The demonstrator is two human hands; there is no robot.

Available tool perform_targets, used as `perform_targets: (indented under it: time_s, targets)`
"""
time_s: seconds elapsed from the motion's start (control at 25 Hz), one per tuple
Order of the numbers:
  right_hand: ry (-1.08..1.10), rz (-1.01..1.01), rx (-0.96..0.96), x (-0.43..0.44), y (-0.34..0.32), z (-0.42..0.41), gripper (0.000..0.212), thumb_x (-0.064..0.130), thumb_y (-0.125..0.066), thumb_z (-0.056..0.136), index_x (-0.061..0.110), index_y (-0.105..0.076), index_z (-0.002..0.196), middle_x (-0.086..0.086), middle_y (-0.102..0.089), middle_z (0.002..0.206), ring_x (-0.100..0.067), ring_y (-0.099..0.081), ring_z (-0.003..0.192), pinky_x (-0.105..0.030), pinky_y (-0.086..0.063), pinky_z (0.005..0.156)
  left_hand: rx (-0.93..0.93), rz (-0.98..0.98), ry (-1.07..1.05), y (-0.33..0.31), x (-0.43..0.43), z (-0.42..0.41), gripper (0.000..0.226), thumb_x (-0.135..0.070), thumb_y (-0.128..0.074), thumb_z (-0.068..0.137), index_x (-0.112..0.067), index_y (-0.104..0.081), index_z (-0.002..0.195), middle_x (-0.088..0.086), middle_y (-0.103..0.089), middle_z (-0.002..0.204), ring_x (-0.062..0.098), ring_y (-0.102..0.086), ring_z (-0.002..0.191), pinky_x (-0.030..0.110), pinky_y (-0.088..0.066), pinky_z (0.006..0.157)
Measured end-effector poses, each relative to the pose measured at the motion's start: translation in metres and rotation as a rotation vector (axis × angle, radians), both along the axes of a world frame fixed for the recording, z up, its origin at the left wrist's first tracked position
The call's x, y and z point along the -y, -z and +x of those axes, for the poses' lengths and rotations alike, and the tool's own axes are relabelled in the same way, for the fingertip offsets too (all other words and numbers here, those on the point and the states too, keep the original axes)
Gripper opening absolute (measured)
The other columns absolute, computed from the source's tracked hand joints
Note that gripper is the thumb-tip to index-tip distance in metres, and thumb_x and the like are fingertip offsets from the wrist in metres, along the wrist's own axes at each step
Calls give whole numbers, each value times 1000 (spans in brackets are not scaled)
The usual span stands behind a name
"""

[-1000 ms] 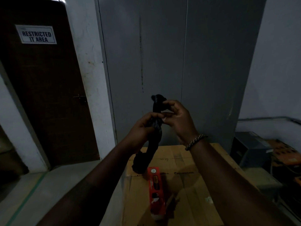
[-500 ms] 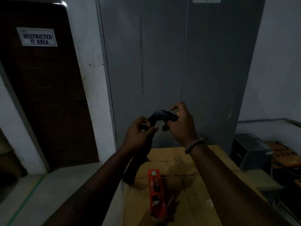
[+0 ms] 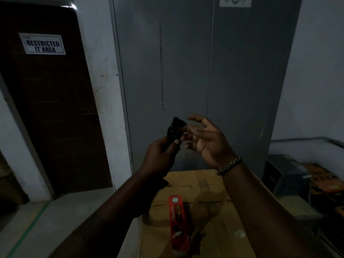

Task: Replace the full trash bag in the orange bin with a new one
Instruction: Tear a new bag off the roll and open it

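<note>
Above a brown cardboard box [image 3: 204, 185], the left hand [image 3: 160, 157] was closed around a crumpled, rolled black trash bag [image 3: 176, 130] (thin, matte plastic), while the right hand [image 3: 208, 140], just beside it to the right, was spread open, empty, its fingertips [image 3: 186, 129] near the bag's top.

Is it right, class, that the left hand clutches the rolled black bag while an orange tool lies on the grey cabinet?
Not quite. In the head view the orange tool lies on the cardboard box, not the cabinet. The left hand does clutch the rolled black bag.
</note>
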State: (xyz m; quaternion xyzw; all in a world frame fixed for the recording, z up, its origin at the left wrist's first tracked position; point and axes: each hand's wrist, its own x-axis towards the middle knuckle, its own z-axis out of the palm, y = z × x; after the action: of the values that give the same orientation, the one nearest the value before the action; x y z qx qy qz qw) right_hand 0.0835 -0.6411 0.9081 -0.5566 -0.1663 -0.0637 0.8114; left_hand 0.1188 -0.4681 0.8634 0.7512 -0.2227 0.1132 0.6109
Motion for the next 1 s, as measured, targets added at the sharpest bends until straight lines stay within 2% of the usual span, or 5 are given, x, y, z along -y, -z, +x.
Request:
perform_targets:
  time_s: [0.2, 0.4, 0.52, 0.68, 1.0]
  targets:
    - [450, -538, 239, 3, 13, 12, 59, -1, -76, 81, 20, -60, 133, 0, -62, 133, -15, -61, 119, -34, -56, 90, -82, 14, 176, -3, 1, -6, 27, -27, -56, 102, -5, -71, 103, 17, -73, 88, 16, -63, 66, 24, -49, 58]
    - [684, -426, 110, -3, 15, 17, 15, 15, -74, 88, 12, -67, 102, -4, -74, 97, -15, -73, 89, -46, -62, 79, -78, 135, 292, 3, 0, -5, 13, -24, -66, 95, -15, -70, 105, 4, -74, 90, 16, -69, 77, 26, -52, 66]
    - [721, -569, 116, -4, 15, 18, 19, 26, -75, 89, 12, -63, 96, -5, -73, 84, -16, -72, 75, -38, -60, 63, -21, -3, 287, -3, -1, -2, 27, -29, -68, 93, -14, -64, 115, 6, -73, 106, 20, -72, 98, 36, -60, 82]
    - [563, -608, 145, -10, 17, 17, 12, 20, -68, 95, 10, -72, 91, -2, -74, 82, -9, -72, 74, -24, -57, 61, -51, -93, 187, -12, 1, 7, 21, -26, -68, 94, -8, -67, 104, 13, -74, 95, 26, -73, 87, 43, -59, 77]
    - [658, -551, 81, -3, 17, 24, 21, 14, -69, 93, 10, -66, 72, -12, -68, 70, -28, -68, 64, -47, -60, 59, -117, -186, 114, -12, -10, 20, 22, -24, -56, 101, -7, -62, 88, 15, -65, 80, 29, -63, 73, 44, -48, 68]
